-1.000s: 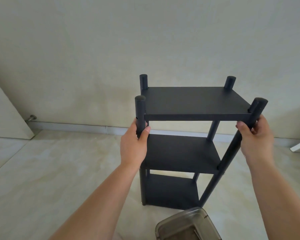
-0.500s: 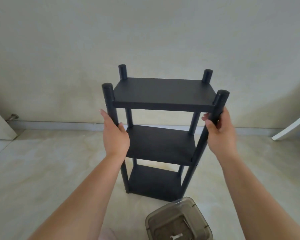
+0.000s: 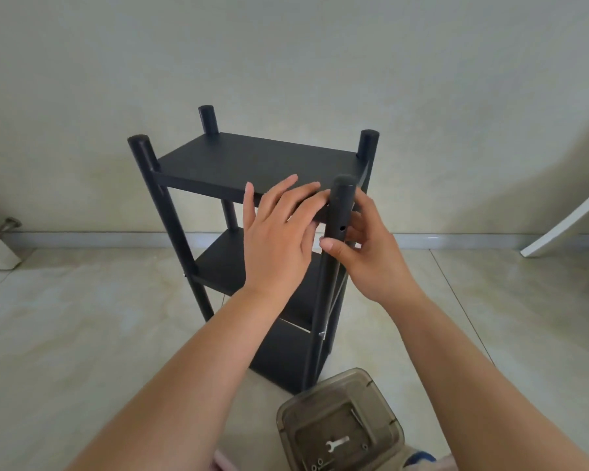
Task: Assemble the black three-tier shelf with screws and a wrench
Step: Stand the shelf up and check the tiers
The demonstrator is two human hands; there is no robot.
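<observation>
1. Both hands had shifted since the earlier frames: the left hand (image 3: 279, 239) had let go of the front-left post and crossed to the near-right corner, while the shelf (image 3: 252, 205) had been turned so that corner faced the person.
2. Left fingers were nearly straight and spread, lying over the front edge of the top board (image 3: 252, 161) beside the near post (image 3: 340, 205); they gripped nothing.
3. The right hand (image 3: 368, 246) had stayed at that post, thumb across its front just below a small open hole (image 3: 342, 228), fingers curled round behind it.
4. That hole looked empty, so I judged this corner of the top board to lack its screw; the turn seemed meant to bring the joint within reach.
5. The shelf stood upright on the floor (image 3: 82, 334) near the wall, three boards between four round posts whose tops rose above the top board. All of it was matt black.
6. A silver screw head (image 3: 321, 333) showed lower on the near post, and another (image 3: 185, 275) on the left post at the middle board.
7. A clear box (image 3: 340, 423) sat on the floor just in front of the shelf, holding a small wrench (image 3: 336, 444) and a few loose bits of hardware.
8. Fetching a screw and the wrench appeared the likely next need.
</observation>
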